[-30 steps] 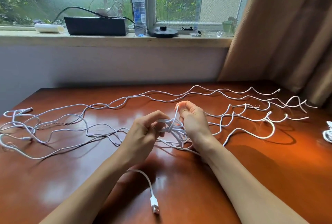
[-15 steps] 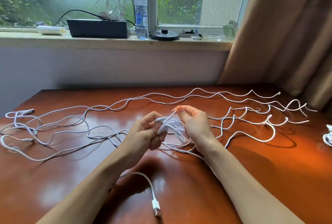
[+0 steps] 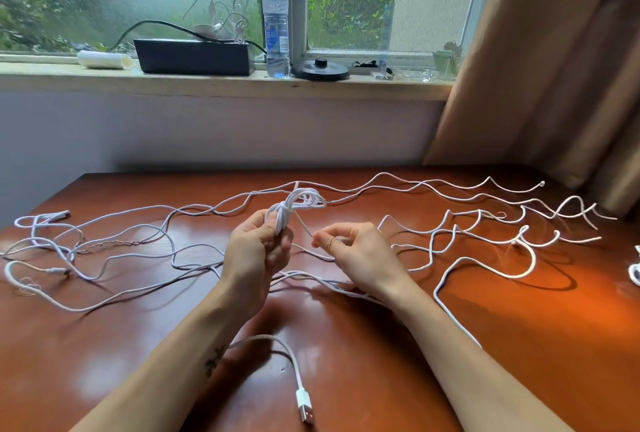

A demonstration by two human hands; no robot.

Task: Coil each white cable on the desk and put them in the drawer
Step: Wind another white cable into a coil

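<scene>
My left hand (image 3: 258, 255) grips a small coil of white cable (image 3: 298, 204) that stands up above its fingers over the middle of the desk (image 3: 381, 362). A strand runs from the coil down to my right hand (image 3: 360, 258), which pinches it between thumb and fingertips. Several loose white cables (image 3: 485, 223) sprawl in wavy lines across the desk from left to right. A USB plug (image 3: 305, 411) on a white lead lies near the front edge, between my forearms. No drawer is in view.
A windowsill behind the desk carries a black box (image 3: 194, 57), a water bottle (image 3: 276, 26), a round black base (image 3: 320, 69) and small items. A brown curtain (image 3: 554, 68) hangs at the right. Another white cable bundle (image 3: 635, 272) lies at the desk's right edge.
My left hand has lifted the coil upward and away from my right hand. My right hand has let go of the bundle and now pinches a single strand lower down.
</scene>
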